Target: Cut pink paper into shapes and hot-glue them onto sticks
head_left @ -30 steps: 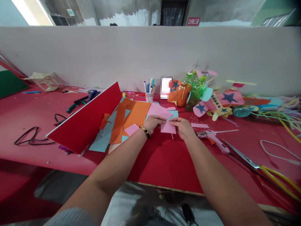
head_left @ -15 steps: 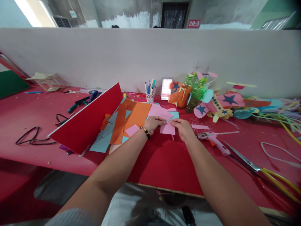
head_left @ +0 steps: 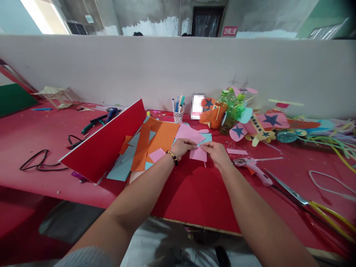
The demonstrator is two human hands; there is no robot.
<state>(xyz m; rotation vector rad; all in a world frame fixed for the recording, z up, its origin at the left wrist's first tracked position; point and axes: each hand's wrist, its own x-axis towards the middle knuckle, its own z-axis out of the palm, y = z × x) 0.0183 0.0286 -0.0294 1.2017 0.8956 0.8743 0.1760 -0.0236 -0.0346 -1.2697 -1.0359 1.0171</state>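
Note:
A small piece of pink paper (head_left: 198,154) is held between my two hands, above the red table. My left hand (head_left: 182,147), with a beaded bracelet at the wrist, pinches its upper left side. From the other side my right hand (head_left: 213,149) pinches the upper right edge, thumb and finger together. A thin pink strip hangs or lies just below the paper. Behind the hands lies a larger pink sheet (head_left: 190,132) partly over light blue paper (head_left: 207,138). Orange sheets (head_left: 162,135) are spread left of my left hand.
A pink glue gun (head_left: 257,171) and large yellow-handled scissors (head_left: 302,200) lie on the right. A red board (head_left: 107,148) leans at the left. Behind stand a pen cup (head_left: 178,116), green bottles (head_left: 230,111) and a paper-and-bottle plane (head_left: 258,126). A black cable (head_left: 41,168) lies far left.
Both hands keep their pinch on the pink paper with hardly any movement. The whole view has shifted very slightly.

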